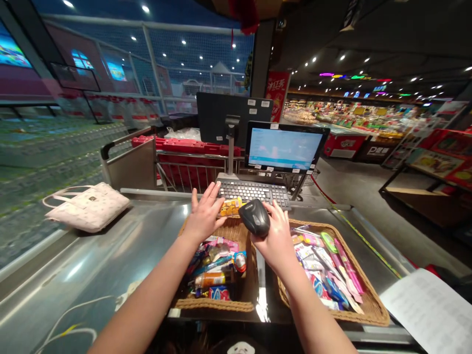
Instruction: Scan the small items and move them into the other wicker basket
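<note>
I noted one black scanner (pixel 254 217), clasped in the right hand (pixel 276 235); one yellow packet (pixel 230 207), against the spread-fingered left hand (pixel 205 215), whether pinched I couldn't tell; one keyboard (pixel 254 191), just beyond both.

Scanner (pixel 254 217): black. Packet (pixel 230 206): yellow and orange. Keyboard (pixel 250 189): black, with pale grey keys. Baskets (pixel 217 306): golden brown, woven pattern. Handbag (pixel 90 209): very pale pink, small darker spots. Counter (pixel 155 226): silver grey. Lit screen (pixel 283 150): light blue, black frame.

Right hand (pixel 275 237) holding black scanner (pixel 254 217), left hand (pixel 203 216) at yellow packet (pixel 231 206), keyboard (pixel 254 191) beyond, wicker baskets (pixel 214 306) below
</note>
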`<state>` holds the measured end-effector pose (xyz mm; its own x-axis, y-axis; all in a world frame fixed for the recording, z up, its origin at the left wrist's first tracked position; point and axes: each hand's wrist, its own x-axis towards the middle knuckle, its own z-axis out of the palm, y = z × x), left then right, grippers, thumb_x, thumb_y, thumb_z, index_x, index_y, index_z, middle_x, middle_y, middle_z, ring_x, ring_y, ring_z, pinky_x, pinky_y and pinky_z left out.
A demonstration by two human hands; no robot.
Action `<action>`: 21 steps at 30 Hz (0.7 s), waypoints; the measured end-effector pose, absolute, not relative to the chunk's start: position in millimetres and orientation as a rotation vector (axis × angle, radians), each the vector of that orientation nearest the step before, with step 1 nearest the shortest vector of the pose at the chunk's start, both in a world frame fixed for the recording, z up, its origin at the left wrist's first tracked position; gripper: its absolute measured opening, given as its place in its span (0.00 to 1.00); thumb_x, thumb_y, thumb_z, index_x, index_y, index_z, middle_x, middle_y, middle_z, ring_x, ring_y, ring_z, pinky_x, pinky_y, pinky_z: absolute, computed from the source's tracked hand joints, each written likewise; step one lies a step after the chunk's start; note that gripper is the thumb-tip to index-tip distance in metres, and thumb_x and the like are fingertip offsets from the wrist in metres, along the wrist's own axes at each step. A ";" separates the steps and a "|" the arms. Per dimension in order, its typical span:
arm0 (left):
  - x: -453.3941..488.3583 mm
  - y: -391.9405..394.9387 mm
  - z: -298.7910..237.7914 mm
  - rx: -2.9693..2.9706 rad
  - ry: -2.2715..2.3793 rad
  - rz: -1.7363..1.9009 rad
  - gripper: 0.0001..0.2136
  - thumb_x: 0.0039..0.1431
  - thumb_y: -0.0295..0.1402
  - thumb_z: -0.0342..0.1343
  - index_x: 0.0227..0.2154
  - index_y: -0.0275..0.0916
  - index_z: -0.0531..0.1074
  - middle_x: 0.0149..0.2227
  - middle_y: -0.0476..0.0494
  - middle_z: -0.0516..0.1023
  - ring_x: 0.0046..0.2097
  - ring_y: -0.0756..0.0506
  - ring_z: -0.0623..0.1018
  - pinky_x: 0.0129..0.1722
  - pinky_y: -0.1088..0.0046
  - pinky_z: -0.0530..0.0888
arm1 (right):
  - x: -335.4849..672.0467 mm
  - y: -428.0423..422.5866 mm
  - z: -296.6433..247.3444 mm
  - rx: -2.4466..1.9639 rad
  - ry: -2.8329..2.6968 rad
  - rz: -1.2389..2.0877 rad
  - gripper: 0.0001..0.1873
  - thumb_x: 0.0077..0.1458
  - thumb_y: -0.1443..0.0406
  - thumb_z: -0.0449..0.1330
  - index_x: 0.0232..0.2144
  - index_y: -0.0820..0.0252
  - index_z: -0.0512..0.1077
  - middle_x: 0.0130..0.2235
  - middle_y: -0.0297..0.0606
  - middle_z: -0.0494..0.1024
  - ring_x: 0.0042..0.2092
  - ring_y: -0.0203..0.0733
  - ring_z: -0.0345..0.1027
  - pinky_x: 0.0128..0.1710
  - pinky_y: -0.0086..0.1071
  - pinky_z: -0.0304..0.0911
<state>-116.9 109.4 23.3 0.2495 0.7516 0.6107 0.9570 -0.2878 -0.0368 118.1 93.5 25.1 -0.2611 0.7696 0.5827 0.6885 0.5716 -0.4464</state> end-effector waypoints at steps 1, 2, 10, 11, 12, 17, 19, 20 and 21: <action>-118.7 107.7 18.4 -2.141 -1.575 -0.684 0.18 0.53 0.34 0.64 0.48 0.40 0.74 0.70 0.33 0.52 0.70 0.32 0.56 0.67 0.37 0.40 | 117.3 94.2 22.8 -1.171 -2.002 0.149 0.26 0.45 0.68 0.59 0.50 0.60 0.71 0.59 0.50 0.69 0.68 0.67 0.49 0.63 0.70 0.44; -120.8 106.1 13.4 -2.157 -1.590 -0.676 0.19 0.53 0.34 0.65 0.48 0.40 0.74 0.70 0.32 0.52 0.70 0.32 0.56 0.67 0.37 0.40 | 116.3 94.9 20.2 -1.173 -2.000 0.171 0.27 0.44 0.69 0.59 0.50 0.59 0.71 0.59 0.50 0.70 0.68 0.67 0.49 0.63 0.69 0.44; -136.9 93.7 -29.7 -2.324 -1.678 -0.489 0.13 0.52 0.35 0.64 0.40 0.39 0.75 0.70 0.31 0.53 0.69 0.33 0.57 0.66 0.36 0.44 | 109.9 104.8 -6.2 -1.182 -2.018 0.252 0.27 0.42 0.69 0.61 0.49 0.58 0.72 0.56 0.49 0.72 0.66 0.65 0.53 0.62 0.67 0.48; -137.4 92.0 -35.0 -2.345 -1.694 -0.452 0.13 0.52 0.36 0.64 0.39 0.38 0.75 0.69 0.30 0.53 0.69 0.33 0.57 0.66 0.36 0.44 | 109.6 106.1 -8.7 -1.186 -2.017 0.258 0.26 0.42 0.69 0.61 0.48 0.58 0.72 0.56 0.49 0.72 0.66 0.65 0.53 0.63 0.66 0.48; -137.6 90.2 -40.1 -2.368 -1.709 -0.415 0.12 0.52 0.36 0.64 0.38 0.38 0.75 0.69 0.29 0.54 0.69 0.33 0.57 0.66 0.37 0.45 | 109.3 107.2 -11.0 -1.190 -2.017 0.262 0.26 0.42 0.69 0.61 0.47 0.58 0.73 0.55 0.48 0.72 0.66 0.64 0.53 0.63 0.66 0.48; -135.7 82.5 -62.1 -2.493 -1.761 -0.257 0.10 0.50 0.36 0.65 0.34 0.37 0.75 0.68 0.29 0.57 0.69 0.34 0.58 0.66 0.38 0.45 | 110.0 108.7 -18.9 -1.196 -2.014 0.268 0.25 0.43 0.69 0.61 0.47 0.58 0.72 0.54 0.48 0.73 0.66 0.64 0.54 0.62 0.66 0.49; -135.1 81.2 -71.0 -2.532 -1.777 -0.208 0.11 0.48 0.36 0.65 0.34 0.37 0.76 0.68 0.29 0.58 0.68 0.34 0.59 0.66 0.39 0.45 | 111.0 108.9 -21.5 -1.202 -2.008 0.271 0.26 0.43 0.69 0.61 0.48 0.58 0.72 0.54 0.48 0.73 0.66 0.63 0.55 0.62 0.65 0.49; -134.8 81.1 -75.8 -2.546 -1.784 -0.188 0.12 0.47 0.35 0.66 0.35 0.37 0.76 0.67 0.28 0.59 0.68 0.33 0.60 0.66 0.39 0.45 | 111.7 109.1 -22.6 -1.204 -2.004 0.275 0.26 0.42 0.69 0.61 0.48 0.58 0.72 0.54 0.48 0.73 0.65 0.63 0.55 0.63 0.65 0.49; -134.3 81.5 -80.9 -2.556 -1.789 -0.171 0.12 0.47 0.35 0.66 0.36 0.37 0.77 0.67 0.28 0.59 0.68 0.33 0.60 0.66 0.40 0.44 | 112.5 109.5 -23.7 -1.205 -2.000 0.278 0.25 0.42 0.69 0.61 0.47 0.58 0.72 0.54 0.47 0.73 0.65 0.63 0.55 0.63 0.65 0.49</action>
<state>-134.3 81.5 -80.9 0.3382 0.9358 0.0994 0.9377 -0.3440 0.0486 112.5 109.5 -23.7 -0.2562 0.8265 0.5012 0.6583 0.5289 -0.5357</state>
